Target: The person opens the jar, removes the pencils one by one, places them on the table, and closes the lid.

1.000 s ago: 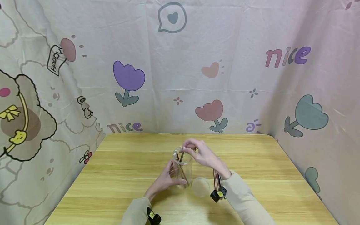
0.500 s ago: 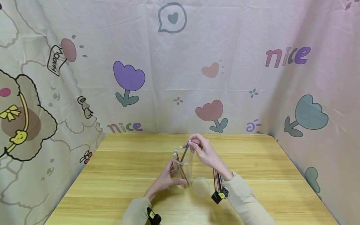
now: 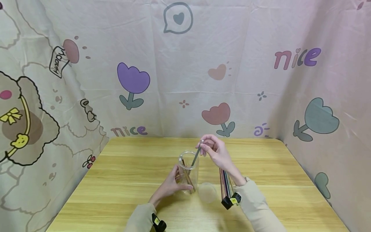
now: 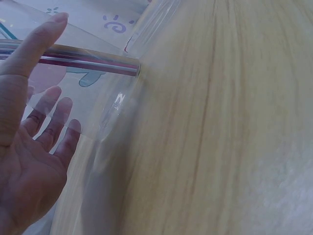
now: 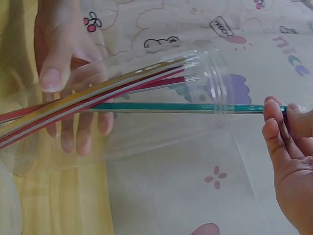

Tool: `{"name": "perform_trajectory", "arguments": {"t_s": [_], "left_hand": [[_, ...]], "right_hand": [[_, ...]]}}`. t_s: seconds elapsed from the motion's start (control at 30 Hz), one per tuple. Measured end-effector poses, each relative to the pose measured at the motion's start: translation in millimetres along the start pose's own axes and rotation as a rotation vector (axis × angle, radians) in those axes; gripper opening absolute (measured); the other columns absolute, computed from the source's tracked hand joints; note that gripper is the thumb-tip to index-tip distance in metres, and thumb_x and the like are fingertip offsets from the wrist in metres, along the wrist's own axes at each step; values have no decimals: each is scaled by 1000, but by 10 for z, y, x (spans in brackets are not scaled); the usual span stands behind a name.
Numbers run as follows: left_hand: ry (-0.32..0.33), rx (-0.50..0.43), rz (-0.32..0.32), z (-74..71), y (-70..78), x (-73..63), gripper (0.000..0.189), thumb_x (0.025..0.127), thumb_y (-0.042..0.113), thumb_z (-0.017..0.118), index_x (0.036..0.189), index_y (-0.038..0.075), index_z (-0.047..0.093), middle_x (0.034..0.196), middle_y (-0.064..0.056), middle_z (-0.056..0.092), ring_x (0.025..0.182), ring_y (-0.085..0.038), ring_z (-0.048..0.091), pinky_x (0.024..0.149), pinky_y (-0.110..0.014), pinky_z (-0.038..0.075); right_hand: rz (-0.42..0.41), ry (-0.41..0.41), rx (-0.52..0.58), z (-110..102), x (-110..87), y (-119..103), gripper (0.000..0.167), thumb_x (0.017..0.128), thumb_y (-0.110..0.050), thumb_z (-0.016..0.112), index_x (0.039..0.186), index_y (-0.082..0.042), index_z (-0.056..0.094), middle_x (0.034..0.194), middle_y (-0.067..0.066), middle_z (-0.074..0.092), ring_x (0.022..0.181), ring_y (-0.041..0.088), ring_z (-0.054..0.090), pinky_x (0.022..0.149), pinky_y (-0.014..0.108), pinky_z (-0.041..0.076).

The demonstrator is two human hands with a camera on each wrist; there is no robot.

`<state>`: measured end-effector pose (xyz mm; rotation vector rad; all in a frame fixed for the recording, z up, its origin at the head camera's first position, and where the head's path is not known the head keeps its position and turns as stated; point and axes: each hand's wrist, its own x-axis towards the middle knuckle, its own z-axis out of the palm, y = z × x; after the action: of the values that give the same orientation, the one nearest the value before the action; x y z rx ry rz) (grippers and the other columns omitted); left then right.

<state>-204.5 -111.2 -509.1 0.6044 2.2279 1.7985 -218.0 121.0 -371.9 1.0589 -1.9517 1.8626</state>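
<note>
A clear jar (image 3: 195, 178) stands upright on the table, with my left hand (image 3: 169, 187) gripping its lower side, thumb in front and fingers behind. Several colored pencils (image 5: 105, 95), red and yellow among them, lean together inside it. My right hand (image 3: 216, 153) pinches the upper end of a green pencil (image 5: 171, 106) above and to the right of the jar's mouth. This pencil slants down through the mouth, its lower part still within the jar. In the left wrist view, the left thumb (image 4: 41, 39) and fingers show around the see-through wall.
Right of the jar a round translucent lid (image 3: 207, 192) lies flat on the wooden table (image 3: 116, 193). Farther right, several colored pencils (image 3: 224, 183) lie side by side, partly under the right wrist. A printed cloth (image 3: 174, 80) hangs behind the table.
My right hand has moved up and to the right, drawing the green pencil higher and tilting it rightward. The left hand and jar have stayed in place.
</note>
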Motion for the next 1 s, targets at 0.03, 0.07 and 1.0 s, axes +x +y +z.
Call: {"name": "perform_trajectory", "arguments": {"t_s": [0.03, 0.07, 1.0], "left_hand": [[-2, -1, 4, 0, 3, -1, 97, 76, 18, 88, 152, 10, 28, 157, -19, 41, 145, -49, 36, 119, -69, 28], [-3, -2, 8, 1, 7, -3, 98, 76, 18, 88, 153, 10, 28, 157, -19, 40, 145, -49, 36, 119, -69, 28], [1, 4, 1, 8, 19, -17, 95, 76, 20, 88, 152, 19, 29, 158, -18, 38, 146, -48, 35, 120, -69, 28]], "right_hand": [[-3, 8, 5, -15, -3, -6, 15, 96, 10, 55, 111, 13, 52, 94, 8, 76, 67, 6, 66, 58, 20, 57], [-4, 17, 10, -28, -6, -16, 14, 96, 9, 55, 110, 13, 53, 94, 0, 76, 68, 4, 66, 58, 19, 57], [-179, 327, 334, -239, -77, -240, 23, 97, 11, 54, 103, -5, 69, 93, 2, 78, 68, 8, 69, 60, 17, 57]]}}
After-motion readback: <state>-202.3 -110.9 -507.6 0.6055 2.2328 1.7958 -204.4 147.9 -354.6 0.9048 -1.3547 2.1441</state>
